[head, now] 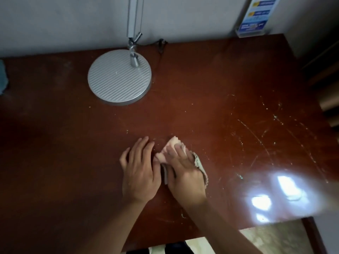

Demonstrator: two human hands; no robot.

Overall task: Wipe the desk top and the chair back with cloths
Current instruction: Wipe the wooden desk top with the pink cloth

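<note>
A dark red-brown desk top point(211, 99) fills the view, with pale scratches and specks on its right half. My right hand point(185, 173) lies flat on a pale pink and grey cloth point(199, 162) near the desk's front middle, pressing it to the surface. The cloth sticks out past the fingertips and along the hand's right side. Right beside it my left hand point(140, 171) rests palm down on the bare wood, fingers spread, holding nothing. No chair back is clearly visible.
A round silver lamp base point(119, 77) with its arm and black cord stands at the back middle. A blue leaflet holder point(255, 19) leans on the wall at the back right. Something blue-grey point(2, 77) pokes in at the left edge. Wooden furniture point(328, 85) lies right of the desk.
</note>
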